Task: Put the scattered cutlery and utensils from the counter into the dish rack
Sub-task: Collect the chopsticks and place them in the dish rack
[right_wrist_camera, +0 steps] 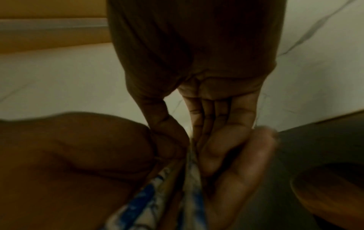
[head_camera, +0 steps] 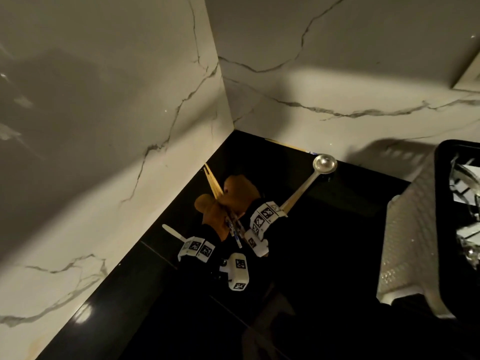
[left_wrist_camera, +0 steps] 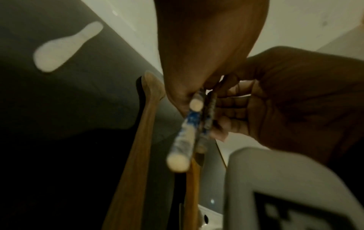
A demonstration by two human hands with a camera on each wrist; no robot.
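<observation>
A pair of wooden chopsticks (head_camera: 213,185) with blue-and-white patterned ends (left_wrist_camera: 187,130) is held over the black counter's (head_camera: 324,255) back corner. My left hand (head_camera: 207,206) pinches them from the left, thumb against the sticks (left_wrist_camera: 183,93). My right hand (head_camera: 237,190) grips the same sticks from the right, with its thumb and curled fingers (right_wrist_camera: 206,124) closed round them. The patterned ends (right_wrist_camera: 138,200) point back toward my wrists. The white perforated dish rack (head_camera: 410,229) stands at the right edge, apart from both hands.
A steel ladle (head_camera: 324,163) lies on the counter, bowl near the back wall, handle running under my right wrist. A white utensil handle (head_camera: 171,233) shows left of my left wrist. Wooden utensil handles (left_wrist_camera: 138,155) lie below the hands. Marble walls close the corner.
</observation>
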